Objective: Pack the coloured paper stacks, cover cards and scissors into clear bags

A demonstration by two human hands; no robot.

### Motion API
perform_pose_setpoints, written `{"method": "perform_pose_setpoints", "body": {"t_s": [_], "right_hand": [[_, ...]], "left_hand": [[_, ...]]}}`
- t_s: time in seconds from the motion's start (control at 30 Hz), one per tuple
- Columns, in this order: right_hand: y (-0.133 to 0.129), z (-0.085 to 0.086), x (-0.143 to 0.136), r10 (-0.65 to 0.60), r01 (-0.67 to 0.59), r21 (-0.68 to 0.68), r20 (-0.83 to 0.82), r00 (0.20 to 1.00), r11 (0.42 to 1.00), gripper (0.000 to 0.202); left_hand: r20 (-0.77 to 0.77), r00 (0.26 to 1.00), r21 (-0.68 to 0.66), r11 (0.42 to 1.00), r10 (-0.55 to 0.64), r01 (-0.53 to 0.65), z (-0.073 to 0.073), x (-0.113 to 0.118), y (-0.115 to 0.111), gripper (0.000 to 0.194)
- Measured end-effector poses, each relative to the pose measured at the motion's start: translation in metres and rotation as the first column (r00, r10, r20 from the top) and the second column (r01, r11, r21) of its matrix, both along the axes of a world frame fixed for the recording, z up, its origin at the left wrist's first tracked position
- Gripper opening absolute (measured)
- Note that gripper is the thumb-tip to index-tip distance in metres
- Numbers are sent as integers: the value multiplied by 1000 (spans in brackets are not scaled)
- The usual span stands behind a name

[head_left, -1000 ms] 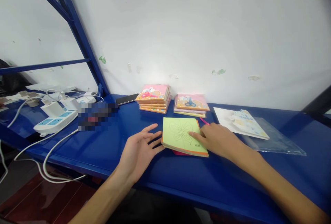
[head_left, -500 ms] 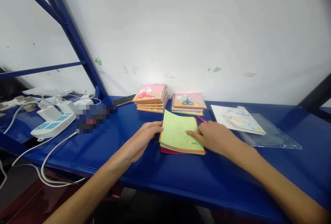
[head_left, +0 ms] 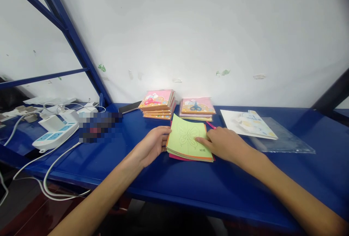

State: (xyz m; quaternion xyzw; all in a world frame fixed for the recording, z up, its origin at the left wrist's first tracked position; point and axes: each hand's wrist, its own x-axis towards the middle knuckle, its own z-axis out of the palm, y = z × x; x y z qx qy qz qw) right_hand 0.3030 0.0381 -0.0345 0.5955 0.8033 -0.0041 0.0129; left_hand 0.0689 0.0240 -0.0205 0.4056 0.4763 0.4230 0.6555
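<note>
A stack of coloured craft paper [head_left: 188, 152] lies in front of me on the blue table. Its top sheet is yellow-green with a butterfly line drawing, and orange and red sheets show at the edges. My left hand [head_left: 154, 145] holds the left side, fingertips curled at the edge. On the right side, my right hand [head_left: 225, 141] grips the stack with the thumb resting on the top sheet. A slim pink object [head_left: 211, 125] pokes out beyond the right hand; the rest of it is hidden.
Two piles of packaged paper-craft sets, a taller left pile [head_left: 157, 105] and a lower right pile [head_left: 197, 107], stand by the wall. A white booklet [head_left: 240, 125] overlaps a clear plastic bag [head_left: 289, 138] at right. A power strip [head_left: 56, 136] with cables lies left.
My left hand has turned, its lower fingers now showing at the stack's left edge. The stack is slightly rotated and curved, while the right hand keeps its hold.
</note>
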Motion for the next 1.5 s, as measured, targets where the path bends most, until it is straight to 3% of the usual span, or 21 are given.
{"method": "perform_pose_setpoints", "body": {"t_s": [0.07,0.23,0.3,0.37,0.43,0.53,0.57,0.63,0.73,0.87,1.0,1.17,1.3,1.5], "right_hand": [[0,1,-1,5,-5,-7,-6,1000,1000,60],[1,3,4,-69,68,-25,-35,997,997,63],[4,4,9,-144,143,-15,-113,983,990,68],[7,6,12,-154,136,-76,-349,924,988,73],[7,9,10,-86,-50,-176,-684,725,983,73],[3,12,-3,-52,-367,-158,-958,282,917,55],[1,11,-9,-57,-405,-132,-980,190,905,48],[-3,9,-19,-65,-411,-101,-993,99,906,40],[-8,4,-27,-71,-343,-83,-996,49,936,46],[-11,0,-31,-90,-262,-91,-996,15,961,57],[-11,-4,-34,-98,-309,-93,-995,-1,946,57],[-9,0,-25,-74,-367,-66,-997,-7,928,59],[-9,11,-13,31,-385,43,-999,-36,922,51],[-5,16,-8,59,-442,40,-998,30,896,53]], "left_hand": [[-42,999,6,1000,8,-8,-4,2,2,34],[-68,997,56,998,23,-20,-10,3,0,72],[-43,999,109,994,-12,16,-11,0,-5,68],[-13,1000,207,978,-24,26,-13,-5,-10,59],[19,1000,317,948,11,-17,-17,-10,-15,54],[54,997,427,901,61,-79,-26,-17,-21,53],[45,996,453,888,73,-86,-29,-19,-23,52],[-17,992,493,864,127,-102,-32,-19,-27,52],[-108,970,503,854,218,-136,-29,-16,-32,56],[-71,988,488,869,139,-87,-23,-9,-34,65],[-121,987,520,854,102,-25,-27,-6,-30,67],[-123,967,540,833,223,-123,-28,-5,-26,52],[-23,986,464,875,168,-138,-21,-3,-25,58],[-5,994,395,913,112,-101,-23,-8,-24,52]]}}
